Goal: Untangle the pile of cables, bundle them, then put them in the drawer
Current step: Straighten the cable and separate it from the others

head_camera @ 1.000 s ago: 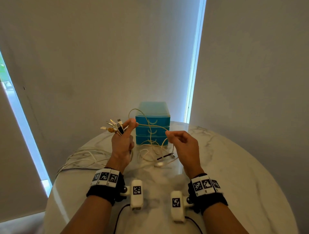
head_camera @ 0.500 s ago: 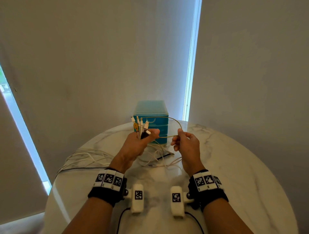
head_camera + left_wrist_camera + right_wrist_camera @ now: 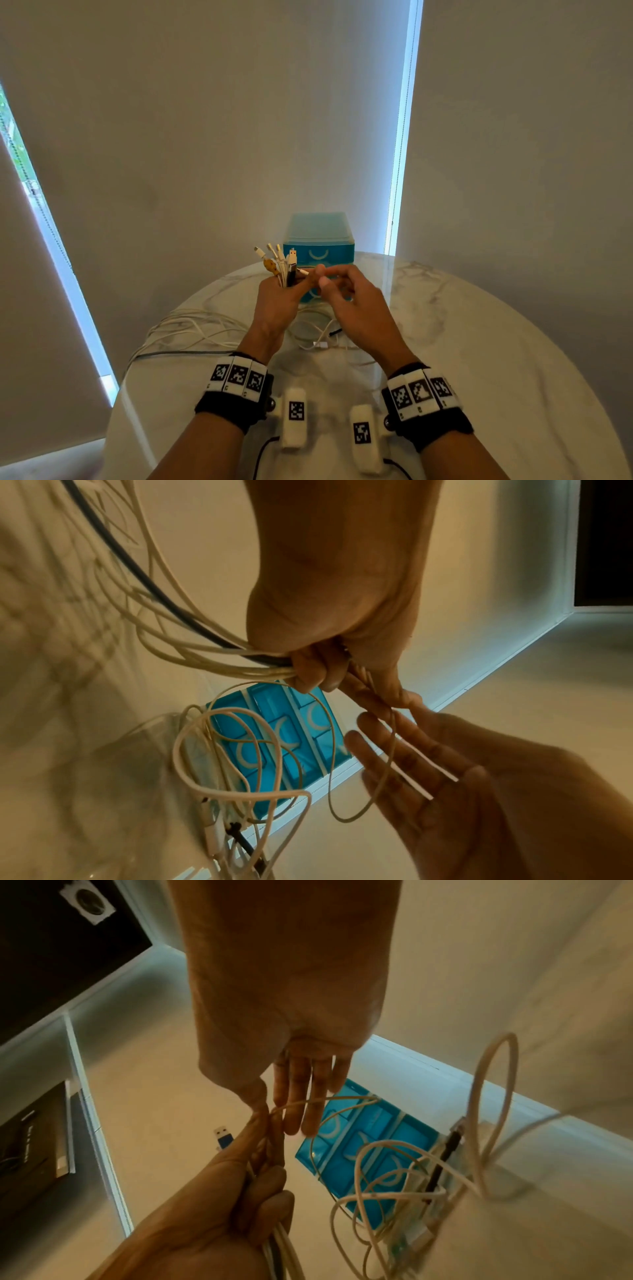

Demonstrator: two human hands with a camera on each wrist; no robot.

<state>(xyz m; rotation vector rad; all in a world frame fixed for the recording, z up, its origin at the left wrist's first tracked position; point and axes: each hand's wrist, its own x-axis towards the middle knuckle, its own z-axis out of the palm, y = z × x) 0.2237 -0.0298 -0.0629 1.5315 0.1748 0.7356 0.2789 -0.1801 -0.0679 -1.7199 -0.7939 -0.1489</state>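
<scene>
My left hand (image 3: 291, 291) grips a bunch of cable ends (image 3: 279, 262), their plugs fanned upward in front of the blue drawer unit (image 3: 320, 240). The bunch holds several cream cables and one dark one (image 3: 192, 631), which trail down to the table. My right hand (image 3: 322, 277) meets the left thumb, pinching a thin cream cable (image 3: 329, 764) between thumb and index. Its other fingers (image 3: 308, 1096) are straight. That thin cable loops down into the loose tangle (image 3: 318, 337) lying before the drawers. All three drawers (image 3: 359, 1150) look closed.
More cream and grey cable loops (image 3: 191, 329) spread over the left of the round marble table (image 3: 479, 342). The drawer unit stands at the table's far edge against the blinds. The table's rim curves close on the left.
My right hand has carried the thin cable leftward up to my left hand. The left hand has turned, so the plugs now point upward instead of to the left.
</scene>
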